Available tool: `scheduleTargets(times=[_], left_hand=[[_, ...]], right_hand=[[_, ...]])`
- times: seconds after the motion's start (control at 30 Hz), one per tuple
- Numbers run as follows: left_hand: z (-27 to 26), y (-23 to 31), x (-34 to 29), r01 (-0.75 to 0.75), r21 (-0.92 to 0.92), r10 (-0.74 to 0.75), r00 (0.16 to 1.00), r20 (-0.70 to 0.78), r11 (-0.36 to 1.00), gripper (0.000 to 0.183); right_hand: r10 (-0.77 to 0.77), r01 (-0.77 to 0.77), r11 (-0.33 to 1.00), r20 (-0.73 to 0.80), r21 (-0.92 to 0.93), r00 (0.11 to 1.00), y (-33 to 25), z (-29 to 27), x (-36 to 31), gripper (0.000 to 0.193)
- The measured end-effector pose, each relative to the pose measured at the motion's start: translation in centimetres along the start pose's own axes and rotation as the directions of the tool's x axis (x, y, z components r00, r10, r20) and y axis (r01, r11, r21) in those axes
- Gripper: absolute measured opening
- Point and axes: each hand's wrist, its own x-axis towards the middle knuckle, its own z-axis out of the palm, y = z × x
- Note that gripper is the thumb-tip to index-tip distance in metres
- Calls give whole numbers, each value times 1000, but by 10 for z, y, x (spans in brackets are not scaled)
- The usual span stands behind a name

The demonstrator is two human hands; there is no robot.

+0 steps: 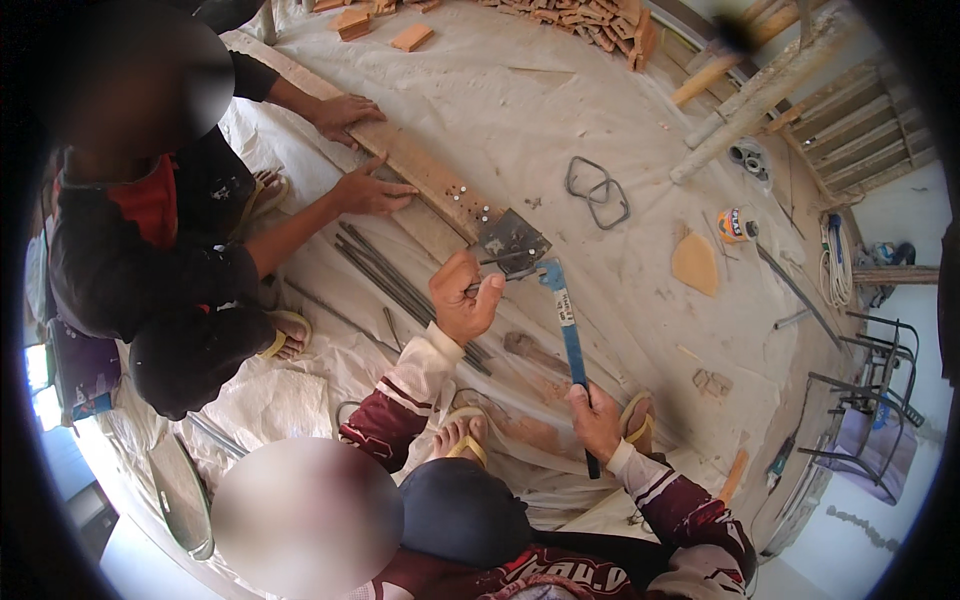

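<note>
My left hand is closed around a thin dark steel rod, which crosses the dark metal plate at the board's near end. In my right hand is the lower shaft of a long blue wrench; its head meets the rod beside the plate. The metal plate lies on the end of a wooden board, with several small pale pegs or nail heads near it. A co-worker's two hands rest on the board farther left. How the wrench's head grips the rod is too small to tell.
Several straight steel rods lie left of my left hand. Two bent wire frames lie beyond the board. An orange-labelled can stands to the right, near an upturned metal-legged chair. Broken bricks are heaped at the back.
</note>
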Motion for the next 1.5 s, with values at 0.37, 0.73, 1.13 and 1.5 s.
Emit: scheduleTargets(times=[0.37, 0.73, 1.13, 1.5], left_hand=[[-8, -13, 5, 527, -245, -549, 835, -27, 814, 41], [-8, -43, -32, 589, -518, -647, -11, 763, -621, 48], [2, -5, -48, 947, -323, -789, 195, 583, -5, 49], [-10, -20, -51, 512, 16, -445, 730, 519, 859, 38]], right_hand=[[64, -43, 958, -66, 284, 996, -16, 27, -1, 35], [41, -104, 727, 109, 679, 993, -87, 16, 46, 25], [28, -142, 595, 156, 791, 987, -121, 39, 69, 22], [-18, -107, 720, 173, 686, 985, -147, 28, 104, 25]])
